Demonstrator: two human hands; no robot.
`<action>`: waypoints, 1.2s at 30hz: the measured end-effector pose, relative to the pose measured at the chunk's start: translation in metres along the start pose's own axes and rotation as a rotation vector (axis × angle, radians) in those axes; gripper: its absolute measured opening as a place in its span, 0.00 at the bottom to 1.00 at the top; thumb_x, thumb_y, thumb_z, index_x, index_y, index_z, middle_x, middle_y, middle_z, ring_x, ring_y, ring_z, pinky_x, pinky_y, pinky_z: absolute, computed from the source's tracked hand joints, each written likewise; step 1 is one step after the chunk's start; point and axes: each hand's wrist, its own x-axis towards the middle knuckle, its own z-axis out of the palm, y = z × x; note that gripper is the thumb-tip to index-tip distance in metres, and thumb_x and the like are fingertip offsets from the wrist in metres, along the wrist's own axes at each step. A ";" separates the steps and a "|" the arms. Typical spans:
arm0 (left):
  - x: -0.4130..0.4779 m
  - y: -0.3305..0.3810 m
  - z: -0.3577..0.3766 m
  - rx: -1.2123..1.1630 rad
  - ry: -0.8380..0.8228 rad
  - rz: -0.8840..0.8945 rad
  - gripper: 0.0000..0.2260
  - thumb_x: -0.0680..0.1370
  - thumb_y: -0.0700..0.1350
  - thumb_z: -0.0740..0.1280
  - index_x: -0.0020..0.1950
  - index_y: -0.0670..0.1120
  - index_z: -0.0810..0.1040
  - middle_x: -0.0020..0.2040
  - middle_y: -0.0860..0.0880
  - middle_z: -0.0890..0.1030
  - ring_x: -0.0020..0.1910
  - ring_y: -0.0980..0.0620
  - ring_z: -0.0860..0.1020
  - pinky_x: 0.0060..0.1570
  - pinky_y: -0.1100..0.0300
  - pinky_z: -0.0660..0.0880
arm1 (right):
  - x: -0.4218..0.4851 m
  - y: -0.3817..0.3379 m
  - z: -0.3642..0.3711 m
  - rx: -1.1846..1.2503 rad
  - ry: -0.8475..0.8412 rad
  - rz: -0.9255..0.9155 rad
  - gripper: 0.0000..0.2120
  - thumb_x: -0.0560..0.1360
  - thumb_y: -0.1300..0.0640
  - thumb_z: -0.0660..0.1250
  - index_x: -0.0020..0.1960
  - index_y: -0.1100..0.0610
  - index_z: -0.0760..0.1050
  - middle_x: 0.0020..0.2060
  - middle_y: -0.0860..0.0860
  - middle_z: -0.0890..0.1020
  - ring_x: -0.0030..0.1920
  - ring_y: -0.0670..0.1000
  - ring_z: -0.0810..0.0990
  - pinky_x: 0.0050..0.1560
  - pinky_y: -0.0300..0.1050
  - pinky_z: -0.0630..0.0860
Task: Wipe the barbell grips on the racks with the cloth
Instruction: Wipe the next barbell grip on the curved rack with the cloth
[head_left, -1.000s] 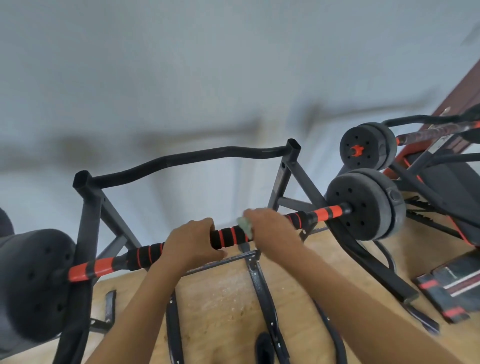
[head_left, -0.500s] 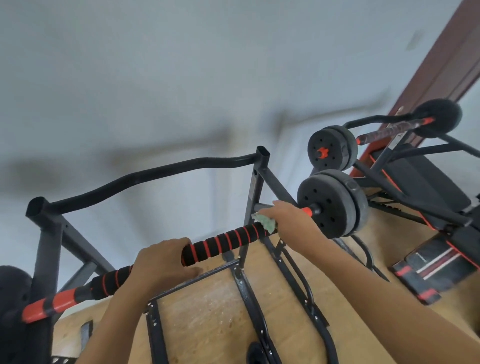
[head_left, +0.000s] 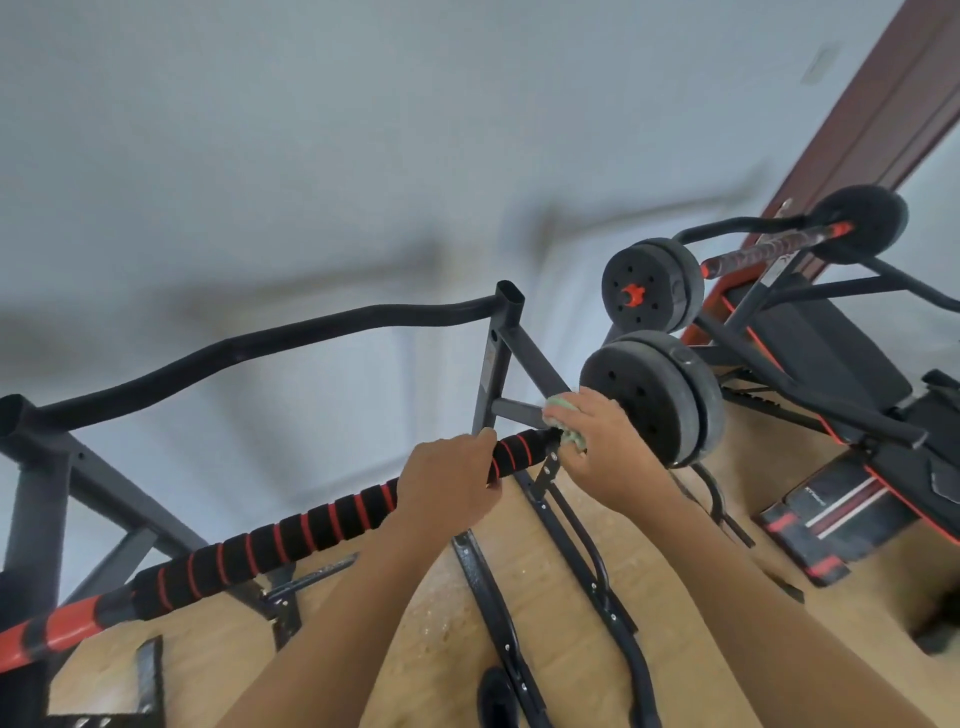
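**A:** Starting from the far left?

**B:** Beginning with the red end section (head_left: 57, 626) of the near barbell (head_left: 332, 519), then on to the black foam grip (head_left: 234, 558) with red rings. Laid across the black steel rack (head_left: 506, 332), slanting up to the right, above a wooden floor (head_left: 426, 623).

**A:** Held anywhere?

**B:** Gripped by the left hand (head_left: 447, 483), curled over the top of the foam roughly two-thirds along. Probably there to stop the bar rolling or shifting on the rack under the rubbing.

**A:** And next along?

**B:** Past a short bare stretch of foam, then the green cloth (head_left: 563, 415). Bunched and clamped round the bar by the right hand (head_left: 608, 452), showing only at the thumb side and under the palm. Pressed at the very end of the grip, right beside the black weight plates (head_left: 649, 400); hard to say whether touching them.

**A:** So how far through?

**B:** Seemingly at the right-hand limit of this grip. No telling from here how clean the foam to the left.

**A:** Anything further right?

**B:** Well apart, a second barbell (head_left: 753, 254) on another rack, far from either hand and likely needing the cloth too.
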 end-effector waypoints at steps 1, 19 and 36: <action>-0.001 0.000 0.002 0.007 0.021 -0.012 0.15 0.79 0.57 0.67 0.61 0.51 0.71 0.47 0.53 0.80 0.41 0.50 0.81 0.46 0.55 0.80 | -0.003 0.006 0.002 -0.022 0.046 -0.021 0.16 0.79 0.59 0.65 0.66 0.54 0.77 0.65 0.45 0.76 0.69 0.47 0.69 0.78 0.46 0.58; -0.012 0.009 0.007 0.080 0.072 -0.026 0.16 0.81 0.59 0.66 0.63 0.53 0.71 0.47 0.56 0.81 0.41 0.53 0.82 0.44 0.61 0.79 | 0.001 0.006 0.010 -0.098 0.004 -0.053 0.19 0.77 0.65 0.65 0.61 0.44 0.75 0.51 0.43 0.82 0.54 0.51 0.80 0.66 0.54 0.75; -0.041 0.044 0.042 0.068 0.208 -0.097 0.25 0.79 0.52 0.67 0.73 0.44 0.70 0.67 0.43 0.78 0.62 0.43 0.78 0.69 0.43 0.71 | -0.028 0.008 0.019 -0.111 0.171 -0.035 0.22 0.77 0.68 0.66 0.66 0.50 0.77 0.57 0.44 0.82 0.54 0.50 0.73 0.58 0.50 0.75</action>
